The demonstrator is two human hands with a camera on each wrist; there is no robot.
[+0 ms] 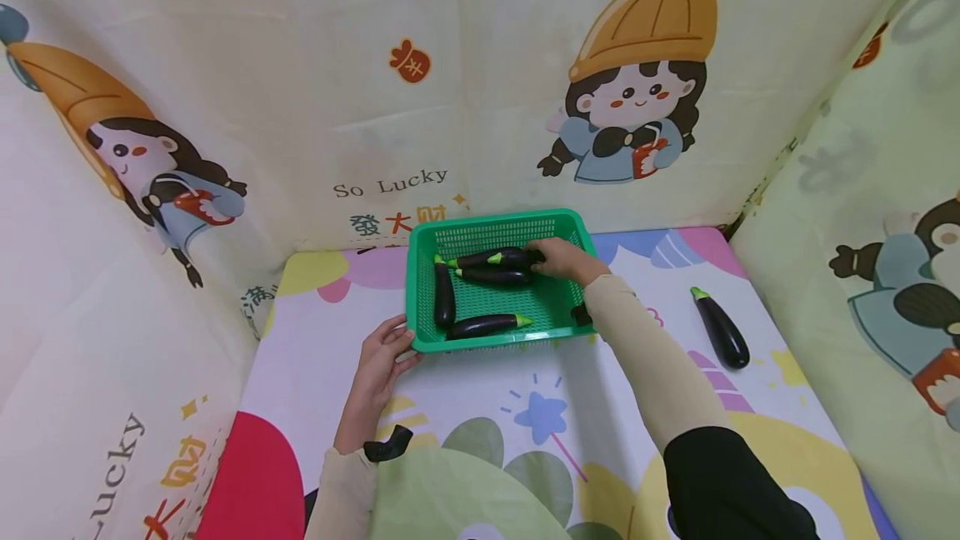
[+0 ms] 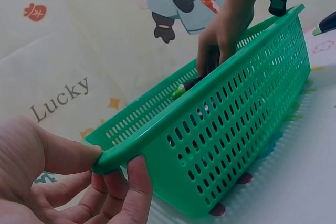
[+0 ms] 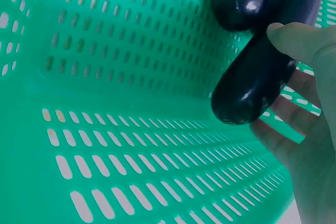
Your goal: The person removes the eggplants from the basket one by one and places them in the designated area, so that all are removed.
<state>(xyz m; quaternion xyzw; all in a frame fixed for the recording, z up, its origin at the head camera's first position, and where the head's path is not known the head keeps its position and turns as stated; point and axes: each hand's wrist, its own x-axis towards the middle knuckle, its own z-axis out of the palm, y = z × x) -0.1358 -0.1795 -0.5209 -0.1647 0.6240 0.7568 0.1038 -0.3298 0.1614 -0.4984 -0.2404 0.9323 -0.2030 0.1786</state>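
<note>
A green perforated plastic basket (image 1: 487,298) holds several dark eggplants with green caps. My right hand (image 1: 558,259) reaches into its back right part and grips the blunt end of an eggplant (image 3: 247,82). Another eggplant (image 3: 236,3) lies right beside that one. One eggplant (image 1: 444,294) runs along the basket's left side, and one (image 1: 480,326) lies along the front. At the front left corner, my left hand (image 1: 381,365) pinches the basket rim (image 2: 121,153), thumb on top and fingers underneath. The right forearm covers part of the basket's right side.
A single eggplant (image 1: 722,330) lies on the table to the right of the basket. The patterned tablecloth (image 1: 465,382) spreads in front. Printed cloth walls (image 1: 300,107) stand at the back and both sides, close behind the basket.
</note>
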